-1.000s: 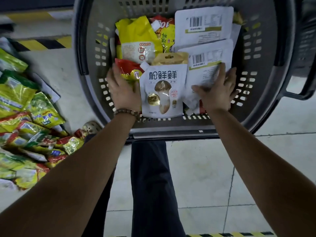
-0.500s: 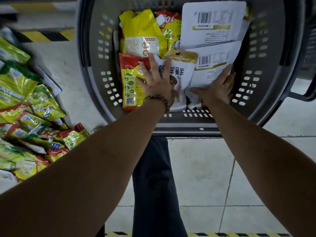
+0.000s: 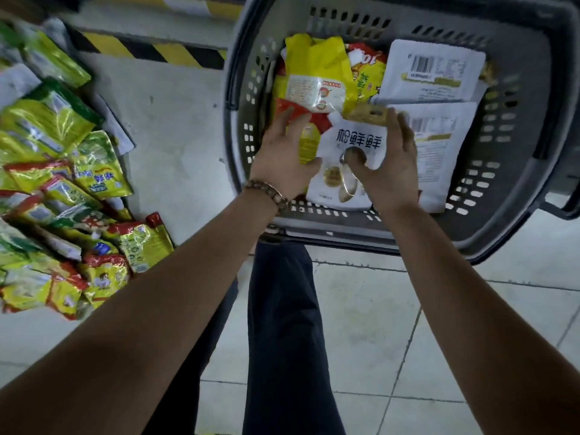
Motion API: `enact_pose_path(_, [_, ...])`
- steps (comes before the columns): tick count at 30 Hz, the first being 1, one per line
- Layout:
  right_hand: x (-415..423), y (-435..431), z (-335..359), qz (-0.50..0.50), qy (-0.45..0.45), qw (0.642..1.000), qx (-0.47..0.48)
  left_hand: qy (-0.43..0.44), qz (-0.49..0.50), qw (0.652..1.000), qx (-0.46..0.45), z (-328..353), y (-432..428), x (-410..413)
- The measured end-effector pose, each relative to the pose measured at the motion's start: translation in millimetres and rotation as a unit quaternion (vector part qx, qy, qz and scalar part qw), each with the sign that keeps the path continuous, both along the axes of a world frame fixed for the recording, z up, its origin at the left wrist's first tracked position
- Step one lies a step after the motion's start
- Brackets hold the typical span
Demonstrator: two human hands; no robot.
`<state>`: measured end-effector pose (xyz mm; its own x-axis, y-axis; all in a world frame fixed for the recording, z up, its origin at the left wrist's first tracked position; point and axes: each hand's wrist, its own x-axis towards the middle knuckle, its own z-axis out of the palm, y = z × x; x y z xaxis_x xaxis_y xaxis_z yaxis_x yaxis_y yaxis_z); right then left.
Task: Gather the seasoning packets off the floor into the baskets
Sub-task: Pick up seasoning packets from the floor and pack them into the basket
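Both hands work inside a grey basket [image 3: 518, 189]: the right hand [image 3: 390, 171] grips a white pouch [image 3: 354, 146], the left hand [image 3: 284, 161] spread open beside it. Green and yellow seasoning packets [image 3: 62, 189] lie heaped on the floor [image 3: 175, 146], left.

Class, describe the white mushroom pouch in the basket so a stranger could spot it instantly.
Start at the grey basket on the floor. Near its front wall, between the two hands, lies the white pouch. Unlike the barcode-side-up white packets beside it, it shows bold dark characters, a mushroom picture and a tan top strip.
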<state>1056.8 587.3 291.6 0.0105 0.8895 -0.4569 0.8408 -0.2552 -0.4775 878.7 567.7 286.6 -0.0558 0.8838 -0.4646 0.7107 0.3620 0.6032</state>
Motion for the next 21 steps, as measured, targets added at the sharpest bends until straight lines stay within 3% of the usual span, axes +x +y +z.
enact_pose_path(4, [-68,-6,23,0.093,0.049,0.994,0.006,-0.020,0.076,0.995,0.062,28,-29,-50])
enact_pose_path(8, [-144,-29,37,0.207,0.069,0.975,0.029,-0.004,0.168,0.985,0.047,37,-77,-115])
enact_pose_path(11, [-209,-57,40,0.285,0.073,0.955,-0.016,0.013,0.237,0.971,0.017,35,-127,-173])
enact_pose_path(21, [-392,-176,-1,0.475,-0.017,0.870,-0.132,0.039,0.459,0.884,-0.086,13,-325,-320])
